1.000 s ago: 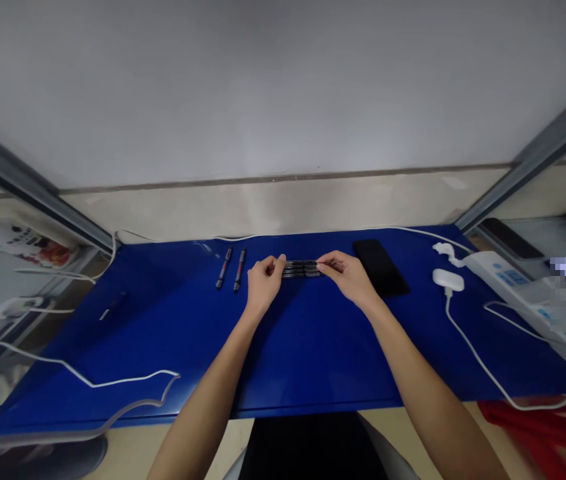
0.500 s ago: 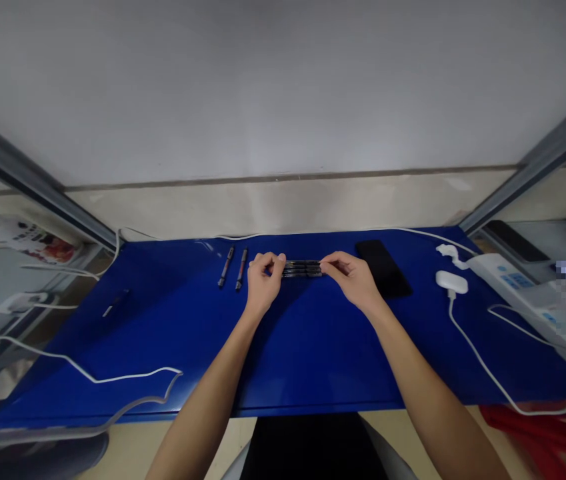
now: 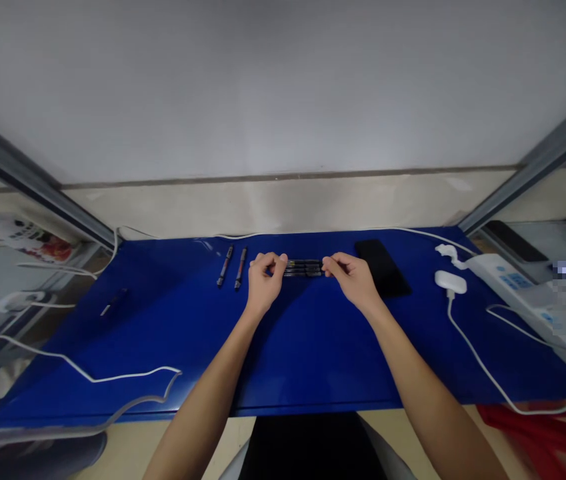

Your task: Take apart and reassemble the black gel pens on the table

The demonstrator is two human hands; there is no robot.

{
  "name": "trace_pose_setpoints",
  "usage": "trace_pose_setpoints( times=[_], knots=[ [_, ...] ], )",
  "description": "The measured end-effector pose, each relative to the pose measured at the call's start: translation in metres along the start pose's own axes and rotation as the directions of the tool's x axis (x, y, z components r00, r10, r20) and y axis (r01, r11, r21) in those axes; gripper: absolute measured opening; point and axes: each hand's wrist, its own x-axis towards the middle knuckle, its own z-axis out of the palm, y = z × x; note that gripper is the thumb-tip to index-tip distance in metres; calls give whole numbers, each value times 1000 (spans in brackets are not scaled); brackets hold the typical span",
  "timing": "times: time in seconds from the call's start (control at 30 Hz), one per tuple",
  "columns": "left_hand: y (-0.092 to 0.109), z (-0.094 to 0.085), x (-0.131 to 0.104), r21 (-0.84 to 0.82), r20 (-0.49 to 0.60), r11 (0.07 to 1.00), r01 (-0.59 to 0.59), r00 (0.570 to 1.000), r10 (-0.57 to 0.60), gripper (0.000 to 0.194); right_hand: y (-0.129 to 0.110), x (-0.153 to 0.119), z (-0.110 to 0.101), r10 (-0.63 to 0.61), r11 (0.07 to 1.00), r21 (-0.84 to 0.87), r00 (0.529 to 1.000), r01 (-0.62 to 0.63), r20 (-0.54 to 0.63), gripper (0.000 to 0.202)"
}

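Several dark, shiny pens [image 3: 303,268] lie side by side in a tight row, pointing left to right above the blue tabletop. Their left ends are inside the closed fingers of my left hand [image 3: 265,280]. My right hand [image 3: 350,273] is at their right ends, thumb and fingertips pinched together; whether it touches a pen tip I cannot tell. Left of my left hand, two more pens, one grey with a reddish band [image 3: 225,267] and a similar one [image 3: 241,269], lie apart on the table.
A black phone-like slab [image 3: 383,268] lies beyond my right hand. Further right are a white earbud case [image 3: 451,283] on a cable and a white power strip [image 3: 513,283]. A dark pen-like object [image 3: 114,302] and a white cable [image 3: 127,378] lie on the left of the blue table [image 3: 313,360].
My right fingertips have shifted slightly right, off the pens' right ends, which now show more fully. My left hand keeps its grip on the row.
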Motion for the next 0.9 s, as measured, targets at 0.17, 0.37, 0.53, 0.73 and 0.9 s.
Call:
trace_pose_setpoints(
  times=[0.17, 0.37, 0.53, 0.73, 0.9],
  knots=[
    [-2, 0, 1, -16, -17, 1000, -18, 1000, 18, 45, 4, 1, 2, -16, 991, 131, 1000, 17, -5, 17],
    [-2, 4, -1, 243, 65, 966, -88, 995, 74, 44, 2, 0, 2, -43, 999, 20, 999, 43, 11, 22],
    [-3, 13, -7, 268, 215, 953, -142, 973, 85, 41, 4, -5, 15, -104, 982, -147, 987, 122, 125, 21],
    [-3, 13, -7, 265, 275, 952, -156, 958, 81, 41, 7, -4, 18, -103, 976, -174, 983, 129, 151, 22],
    [-3, 13, -5, 309, 195, 949, -63, 981, 2, 42, 16, 5, -2, -49, 957, -289, 991, 12, -122, 34]
  ],
)
